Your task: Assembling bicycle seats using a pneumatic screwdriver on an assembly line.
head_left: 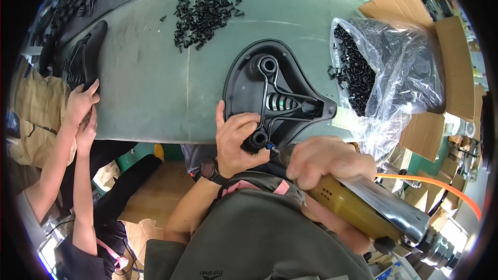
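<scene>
A black bicycle saddle (244,88) lies underside up at the table's front edge, its narrow nose toward the right. Its metal rails and a coil spring show in the middle. My left hand (238,142) grips the saddle's near rear corner, by the round black spring mount (258,138). My right hand (332,162) is wrapped round a yellow-brown air screwdriver (358,207). The tool's bit, with a blue tip piece (270,146), points at the saddle right beside that mount. Whether a screw sits on the tip, I cannot tell.
Loose black screws (203,19) lie heaped at the back of the table (150,88). A cardboard box (456,67) at right holds a clear plastic bag (410,67) of black screws. An orange air hose (441,185) trails right. At left, a co-worker's hands (82,106) hold another saddle (93,52).
</scene>
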`<state>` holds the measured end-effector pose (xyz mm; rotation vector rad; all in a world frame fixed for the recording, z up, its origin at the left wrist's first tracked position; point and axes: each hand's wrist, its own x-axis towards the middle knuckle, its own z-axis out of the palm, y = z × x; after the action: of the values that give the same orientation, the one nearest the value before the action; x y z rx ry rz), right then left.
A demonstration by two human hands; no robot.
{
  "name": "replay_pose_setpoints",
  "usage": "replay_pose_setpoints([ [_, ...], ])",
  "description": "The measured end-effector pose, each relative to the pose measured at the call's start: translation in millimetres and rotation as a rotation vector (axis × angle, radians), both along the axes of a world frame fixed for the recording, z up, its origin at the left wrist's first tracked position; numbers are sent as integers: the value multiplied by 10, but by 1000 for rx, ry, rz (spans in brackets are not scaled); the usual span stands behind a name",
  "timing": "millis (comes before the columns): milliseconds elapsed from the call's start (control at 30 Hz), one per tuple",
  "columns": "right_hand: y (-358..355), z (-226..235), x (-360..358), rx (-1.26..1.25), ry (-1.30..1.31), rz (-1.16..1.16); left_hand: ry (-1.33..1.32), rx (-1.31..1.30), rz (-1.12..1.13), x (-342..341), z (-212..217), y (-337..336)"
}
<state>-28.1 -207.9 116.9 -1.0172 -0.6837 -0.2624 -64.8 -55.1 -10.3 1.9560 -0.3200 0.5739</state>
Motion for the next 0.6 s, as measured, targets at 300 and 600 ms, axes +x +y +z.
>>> replay_pose_setpoints([
  [300, 165, -316, 30, -306, 78, 137, 43, 4, 24, -11, 74, 25],
  [600, 306, -454, -20, -304, -63, 99, 267, -104, -60, -41, 211, 247],
])
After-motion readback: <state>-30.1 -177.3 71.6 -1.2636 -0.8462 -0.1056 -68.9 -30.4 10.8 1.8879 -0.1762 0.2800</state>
